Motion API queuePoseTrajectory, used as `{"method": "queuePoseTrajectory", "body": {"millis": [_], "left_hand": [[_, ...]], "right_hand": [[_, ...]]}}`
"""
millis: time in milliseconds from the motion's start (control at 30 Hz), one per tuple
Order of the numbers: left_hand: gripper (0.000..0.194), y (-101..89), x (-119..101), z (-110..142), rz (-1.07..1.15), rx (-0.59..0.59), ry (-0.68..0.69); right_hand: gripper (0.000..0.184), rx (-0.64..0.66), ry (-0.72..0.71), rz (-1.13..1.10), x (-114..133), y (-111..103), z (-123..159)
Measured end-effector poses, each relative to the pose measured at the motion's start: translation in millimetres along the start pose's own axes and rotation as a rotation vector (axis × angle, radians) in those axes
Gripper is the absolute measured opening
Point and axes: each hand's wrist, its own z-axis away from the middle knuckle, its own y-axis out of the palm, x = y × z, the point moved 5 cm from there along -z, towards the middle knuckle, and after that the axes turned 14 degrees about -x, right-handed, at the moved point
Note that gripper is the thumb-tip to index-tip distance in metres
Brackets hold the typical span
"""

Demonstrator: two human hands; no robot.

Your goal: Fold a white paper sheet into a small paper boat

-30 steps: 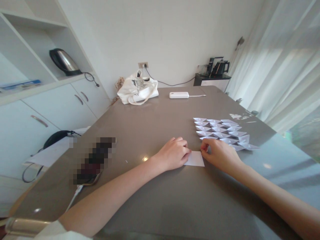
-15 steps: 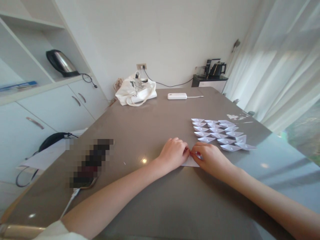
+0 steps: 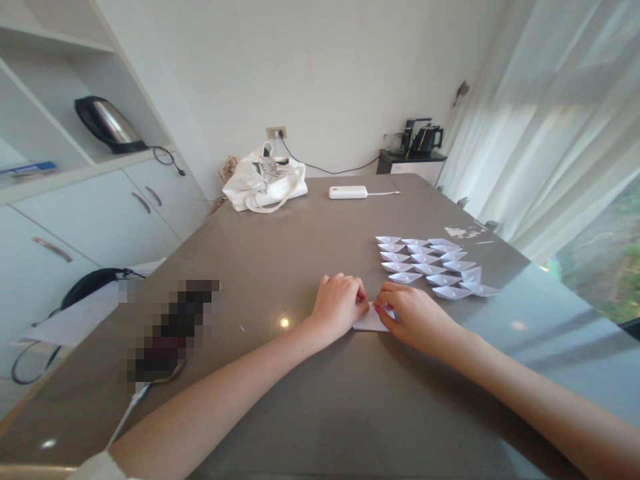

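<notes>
A small folded sheet of white paper (image 3: pixel 371 321) lies on the brown table (image 3: pixel 310 393) between my hands. My left hand (image 3: pixel 341 301) is closed, its fingertips pinching the paper's left upper side. From the other side my right hand (image 3: pixel 413 310) pinches the paper near its upper right part, thumb and forefinger together. My fingers cover much of the paper's upper edge, so its exact folds are hidden. Just beyond my right hand, several folded white paper boats (image 3: pixel 425 260) sit in close rows.
A blurred-out dark device (image 3: pixel 175 327) with a white cable lies at left. Farther back are a white bag (image 3: pixel 267 180) and a white power bank (image 3: pixel 348 193) with a short cable. Paper scraps (image 3: pixel 465 233) lie near the right edge. A kettle (image 3: pixel 110 123) stands on the left shelf.
The view has turned slightly to the right. My fingertips have spread a little apart along the paper, and more of the sheet shows between my hands. The boats have stayed in place.
</notes>
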Motion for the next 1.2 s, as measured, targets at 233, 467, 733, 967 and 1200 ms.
{"method": "queuePoseTrajectory", "body": {"millis": [233, 467, 733, 967, 1200], "left_hand": [[0.009, -7.4, 11.0, -0.8, -0.005, 0.052, -0.056], [0.009, -11.1, 16.7, -4.0, 0.0, 0.114, -0.104], [0.01, -14.6, 19.1, -4.5, -0.016, 0.147, -0.128], [0.013, -12.3, 39.5, -8.8, 0.009, 0.217, -0.176], [0.026, -6.2, 47.6, -12.5, 0.389, 0.311, -0.074]], "right_hand": [[0.019, -0.012, 0.005, -0.035, -2.1, -0.6, 1.1], [0.018, -0.009, 0.001, -0.034, -1.9, -0.7, 1.8], [0.019, -0.002, 0.01, -0.038, -2.6, -1.0, 2.4], [0.02, 0.01, 0.011, -0.042, -1.3, -2.1, 2.3], [0.018, 0.005, 0.012, -0.026, -3.2, -0.5, 2.7]]}}
